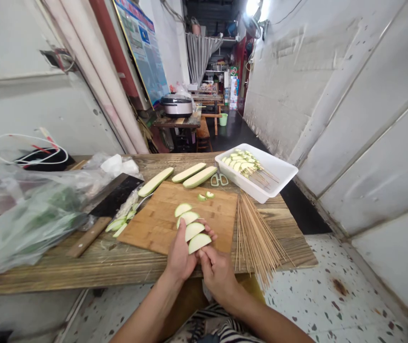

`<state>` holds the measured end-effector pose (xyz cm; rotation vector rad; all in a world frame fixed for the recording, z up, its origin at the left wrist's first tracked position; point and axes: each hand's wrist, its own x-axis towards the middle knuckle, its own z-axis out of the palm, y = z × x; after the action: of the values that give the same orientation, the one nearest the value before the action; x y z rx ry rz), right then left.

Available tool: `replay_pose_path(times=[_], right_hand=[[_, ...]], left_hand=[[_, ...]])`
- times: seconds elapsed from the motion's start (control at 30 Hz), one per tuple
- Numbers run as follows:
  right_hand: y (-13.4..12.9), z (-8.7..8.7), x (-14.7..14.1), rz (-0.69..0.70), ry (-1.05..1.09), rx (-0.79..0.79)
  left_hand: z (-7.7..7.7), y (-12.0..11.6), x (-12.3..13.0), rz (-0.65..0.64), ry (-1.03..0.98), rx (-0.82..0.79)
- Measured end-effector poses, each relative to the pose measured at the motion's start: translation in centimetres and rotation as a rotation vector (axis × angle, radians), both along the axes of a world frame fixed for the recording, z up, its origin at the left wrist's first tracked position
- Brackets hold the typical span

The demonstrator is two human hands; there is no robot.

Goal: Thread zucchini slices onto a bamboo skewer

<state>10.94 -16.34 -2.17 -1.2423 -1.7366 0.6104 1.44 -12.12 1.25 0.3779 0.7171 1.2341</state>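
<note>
Several pale green-edged vegetable slices (pixel 194 232) lie in an overlapping row above the near part of a wooden cutting board (pixel 154 214). My left hand (pixel 182 252) is wrapped round the row, thumb on the near side and fingertips showing beyond it. Against the lowest slice, my right hand (pixel 218 274) is closed in a pinch; what it pinches is mostly hidden, perhaps a stick end. Two small end pieces (pixel 205 196) rest on the board. Halved long vegetables (pixel 200 176) lie behind it. Thin wooden sticks (pixel 257 238) are fanned out at the right.
A white tray (pixel 278 172) with skewered slices stands at the back right. Green-handled scissors (pixel 219 179) lie beside it. At the left are a cleaver (pixel 89 236), vegetable scraps (pixel 116 224) and plastic bags (pixel 28 214). The wooden table's (pixel 146 267) front edge is near my wrists.
</note>
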Motion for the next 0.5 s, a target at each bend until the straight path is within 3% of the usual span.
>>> replay_pose_path(times=[0.3,0.5], right_hand=[[0.0,0.1,0.0,0.003,0.066,-0.019],[0.2,0.3,0.5,0.087,0.17,-0.081]], left_hand=[[-0.1,-0.4,0.7,0.011,0.031,0.013],[1.0,0.4,-1.1,0.001,-0.005,0.043]])
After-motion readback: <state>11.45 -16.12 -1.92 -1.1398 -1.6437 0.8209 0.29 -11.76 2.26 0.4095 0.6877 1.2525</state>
